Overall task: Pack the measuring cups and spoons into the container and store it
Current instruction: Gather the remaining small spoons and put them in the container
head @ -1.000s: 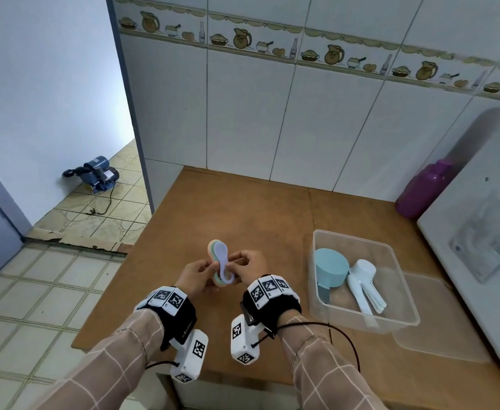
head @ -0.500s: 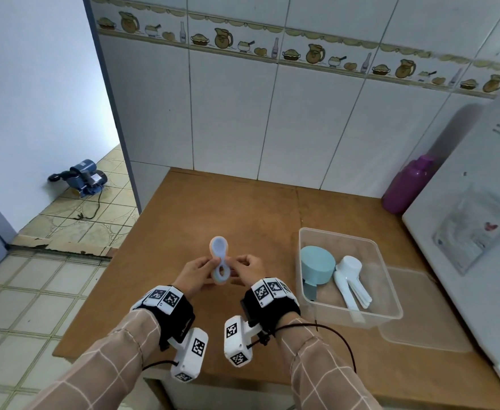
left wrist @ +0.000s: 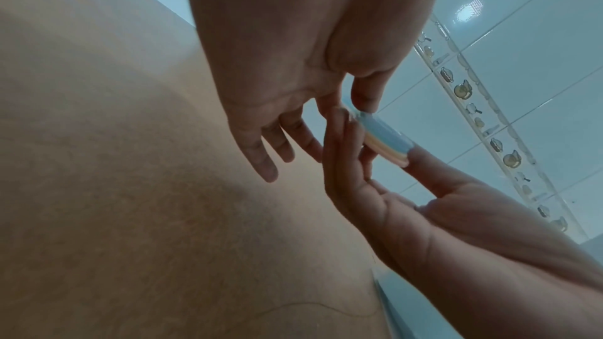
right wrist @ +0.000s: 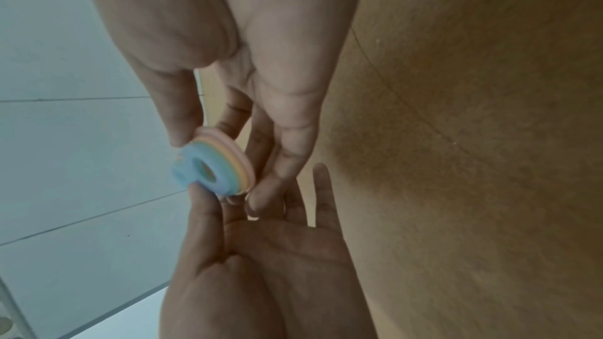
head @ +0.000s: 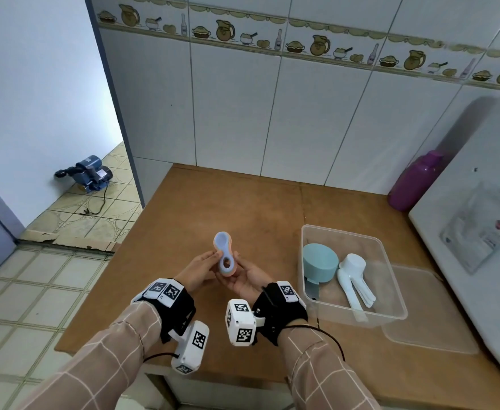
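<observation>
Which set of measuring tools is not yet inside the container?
The pastel nested spoons, pinched between both hands above the table. The teal cup and white scoops already lie in the container.

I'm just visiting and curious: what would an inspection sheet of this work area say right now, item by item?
Surface: brown wooden counter against a white tiled wall.
Job's things: stack of nested pastel measuring spoons held above the counter; clear container holding a teal measuring cup and white measuring scoops; clear lid lying beside the container.
Clutter: purple bottle in the back corner.
Hands: left hand and right hand both pinch the spoon stack between thumb and fingers.
Cables: black wire running from the right wrist camera.
Surroundings: white appliance at the right; blue pump on the tiled floor at the left.
</observation>
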